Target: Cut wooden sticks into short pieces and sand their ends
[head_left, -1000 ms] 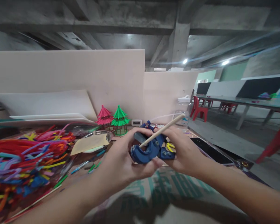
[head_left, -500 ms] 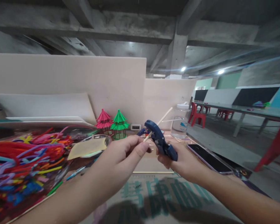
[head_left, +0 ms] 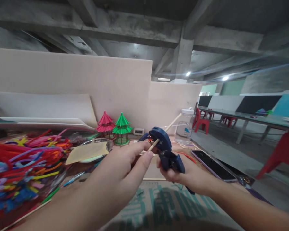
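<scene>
Above the worktop (head_left: 60,196), in the middle of what I can see from here, a pale wooden stick (head_left: 174,122) and a dark blue hand cutter (head_left: 167,147) cross at a slant. The stick's long axis climbs from the left hand (head_left: 122,168) toward the upper right; its near end is low, at the thumb and fingers, and its far end points up toward the clear bottle (head_left: 183,130). The cutter's curved head hides a middle stretch of it. The left hand's grip is narrow, thumb and fingers pinched on the stick by its lower end. The right hand (head_left: 181,170) has its fingers wrapped around the cutter, whose long axis runs the other way: head up and to the left, handles down and to the right.

Below them, a second thin stick (head_left: 154,179) lies flat, roughly left to right, near the printed green characters (head_left: 159,202). To the right of the right hand rests a dark-screened phone (head_left: 214,165). Behind the left hand stand a pink paper-roofed model (head_left: 105,123) and a green one (head_left: 122,125), side by side, with a small digital clock (head_left: 138,131) just beside the green. Over on the left, colourful fuzzy stems (head_left: 26,160) lie heaped.
</scene>
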{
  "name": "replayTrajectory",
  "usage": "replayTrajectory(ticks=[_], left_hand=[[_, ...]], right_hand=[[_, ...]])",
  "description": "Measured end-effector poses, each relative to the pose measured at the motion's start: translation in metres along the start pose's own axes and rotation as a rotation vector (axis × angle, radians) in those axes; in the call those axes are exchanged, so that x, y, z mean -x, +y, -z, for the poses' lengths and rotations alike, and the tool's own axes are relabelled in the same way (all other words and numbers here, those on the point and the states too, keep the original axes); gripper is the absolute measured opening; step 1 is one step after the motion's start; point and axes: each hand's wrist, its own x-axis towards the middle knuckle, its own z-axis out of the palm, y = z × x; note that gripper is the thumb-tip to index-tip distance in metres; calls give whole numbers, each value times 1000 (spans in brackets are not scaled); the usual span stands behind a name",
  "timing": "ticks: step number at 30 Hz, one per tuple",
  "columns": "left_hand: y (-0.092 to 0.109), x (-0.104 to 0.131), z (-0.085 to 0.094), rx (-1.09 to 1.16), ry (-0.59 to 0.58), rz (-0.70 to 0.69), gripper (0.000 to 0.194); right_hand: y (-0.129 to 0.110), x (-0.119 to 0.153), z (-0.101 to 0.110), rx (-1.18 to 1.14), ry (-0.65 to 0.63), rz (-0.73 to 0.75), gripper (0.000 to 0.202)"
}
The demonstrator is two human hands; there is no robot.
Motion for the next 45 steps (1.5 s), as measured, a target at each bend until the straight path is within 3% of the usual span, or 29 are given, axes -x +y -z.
replayTrajectory(ticks=[2,6,11,15,25,31,45], left_hand=[[-2,0,-1,-86,51,-70,23],[-15,-5,-5,-170,33,-138,29],[-29,-8,-4,-169,-20,-249,23],[-27,-8,1,-80,-104,-337,21],[-28,-8,4,-41,-167,-434,35],[-26,-5,4,-89,-175,-445,29],[-20,-4,3,-89,-226,-401,28]], right_hand=[[-2,-1,0,226,165,62,38],[-1,-2,12,726,423,252,29],[-4,0,33,1139,541,568,29],[-18,3,36,1332,585,666,27],[-31,7,35,1457,634,785,30],[-28,9,39,1466,648,853,35],[-26,14,46,1407,630,827,33]])
